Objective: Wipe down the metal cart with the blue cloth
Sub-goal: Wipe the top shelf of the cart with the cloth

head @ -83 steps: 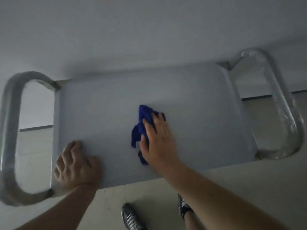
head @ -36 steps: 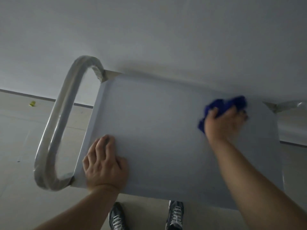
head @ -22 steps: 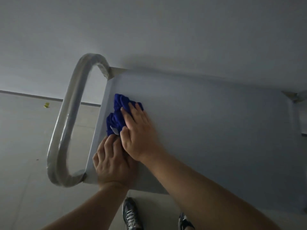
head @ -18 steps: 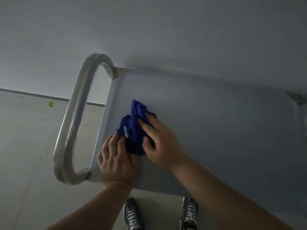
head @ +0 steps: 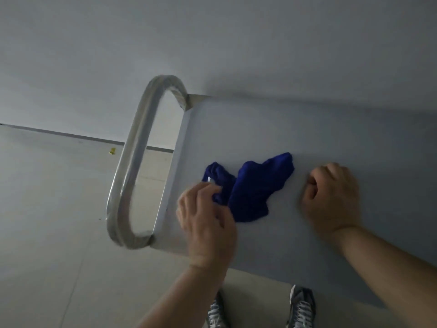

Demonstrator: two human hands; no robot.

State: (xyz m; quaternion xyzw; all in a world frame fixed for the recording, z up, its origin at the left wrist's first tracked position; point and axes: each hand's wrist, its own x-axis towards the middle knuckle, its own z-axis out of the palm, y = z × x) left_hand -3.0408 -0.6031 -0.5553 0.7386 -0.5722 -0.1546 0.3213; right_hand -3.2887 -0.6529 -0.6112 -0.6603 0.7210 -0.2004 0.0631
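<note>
- Pale grey wall [head: 212, 43] fills the upper field; it meets a light tiled floor [head: 47, 209] along a dark baseboard line at left.
- Metal cart [head: 307, 129]: seen from above, its flat grey top runs from centre to the right edge, with the far side against the wall.
- Handle [head: 132, 166]: a looped tube at the cart's left end, wrapped in clear film and joined to the top at its far and near corners.
- Blue cloth [head: 253, 190]: crumpled, lying on the cart top near the left end, with a small white tag [head: 208, 179] showing on its left fold.
- Left grip [head: 205, 216]: motion-blurred, with the fingers curled over the cloth's left fold and grasping it.
- Right grip [head: 331, 197]: clenched into a loose fist that holds nothing, resting on the cart top just beside the cloth's right end and apart from it.
- Shoes [head: 301, 306]: two laced trainers on the floor below the cart's near edge.
- Yellow scrap [head: 111, 151]: a small piece on the floor, just left of the handle.
</note>
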